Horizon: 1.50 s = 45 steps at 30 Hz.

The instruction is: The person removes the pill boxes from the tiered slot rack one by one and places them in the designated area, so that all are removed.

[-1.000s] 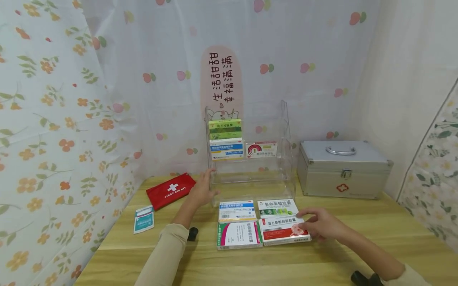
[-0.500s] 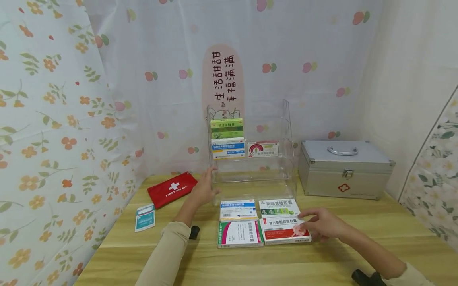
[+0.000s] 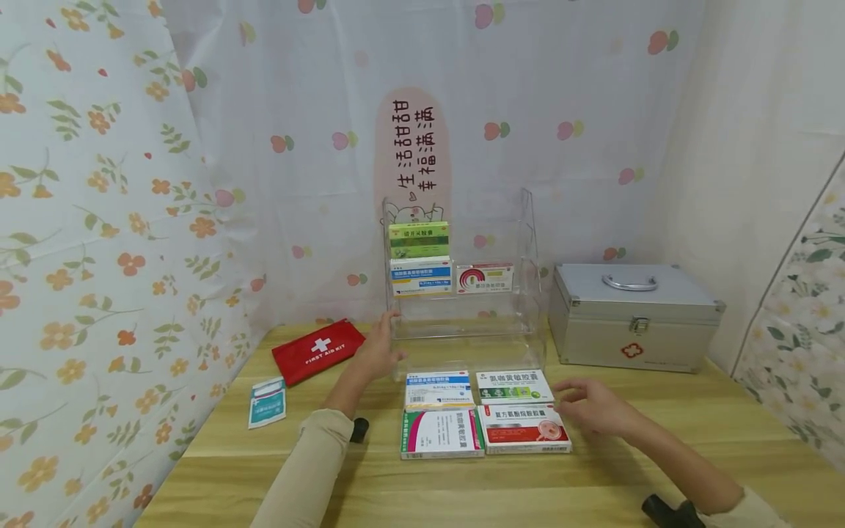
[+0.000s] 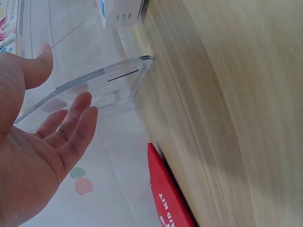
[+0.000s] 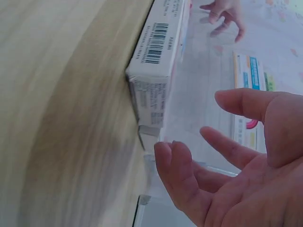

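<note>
In the head view, my left hand (image 3: 376, 350) is at the left side of a clear acrylic rack (image 3: 465, 323). The left wrist view shows its thumb and loosely bent fingers on either side of the rack's side panel, apart from each other. My right hand (image 3: 590, 407) is beside a red-and-white medicine box (image 3: 524, 427), its fingers loosely bent around nothing. Next to that box lie a green-and-magenta box (image 3: 442, 433), a blue-and-white box (image 3: 439, 389) and a white-and-green box (image 3: 513, 386), forming two rows in front of the rack.
On the rack stand a green box (image 3: 419, 240), another blue-and-white box (image 3: 421, 277) and a white box with red arcs (image 3: 485, 279). A red first aid pouch (image 3: 318, 350) and teal packets (image 3: 267, 402) lie left. A silver medicine case (image 3: 635, 317) stands right.
My right hand has come slightly away from the red-and-white box, which now lies straighter beside its neighbours. The left hand stays at the rack's side. The head view has shifted slightly.
</note>
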Motion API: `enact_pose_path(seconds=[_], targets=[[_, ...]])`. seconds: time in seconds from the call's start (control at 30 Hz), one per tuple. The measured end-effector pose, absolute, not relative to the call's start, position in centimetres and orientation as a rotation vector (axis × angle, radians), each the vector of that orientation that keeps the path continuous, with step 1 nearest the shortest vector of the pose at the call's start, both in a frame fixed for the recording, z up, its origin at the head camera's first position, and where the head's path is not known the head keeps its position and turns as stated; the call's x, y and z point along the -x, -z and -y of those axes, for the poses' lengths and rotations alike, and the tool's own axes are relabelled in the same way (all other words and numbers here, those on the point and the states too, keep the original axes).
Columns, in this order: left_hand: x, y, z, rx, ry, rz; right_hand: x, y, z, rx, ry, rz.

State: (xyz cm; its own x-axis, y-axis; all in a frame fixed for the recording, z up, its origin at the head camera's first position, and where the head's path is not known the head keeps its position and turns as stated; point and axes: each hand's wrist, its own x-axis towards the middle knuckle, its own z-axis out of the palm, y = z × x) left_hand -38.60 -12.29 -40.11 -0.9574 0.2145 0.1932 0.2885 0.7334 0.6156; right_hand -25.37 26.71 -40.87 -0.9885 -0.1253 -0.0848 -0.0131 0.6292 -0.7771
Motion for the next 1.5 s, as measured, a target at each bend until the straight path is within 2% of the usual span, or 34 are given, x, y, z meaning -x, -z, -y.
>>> enact_pose_path(seconds=[0.37,1.03,1.5], targets=[[38.5,40.2,12.0,0.394,1.024,2.841,26.8,40.3,-25.4,0.162,1.352,-2.823],[38.7,40.2,11.9,0.37,0.998,2.845,30.8,39.2,-23.3,0.429,1.442,-3.112],[38.7,40.2,11.8,0.353,1.045,2.851,33.8,37.2,-22.2,0.423,1.583,-3.176]])
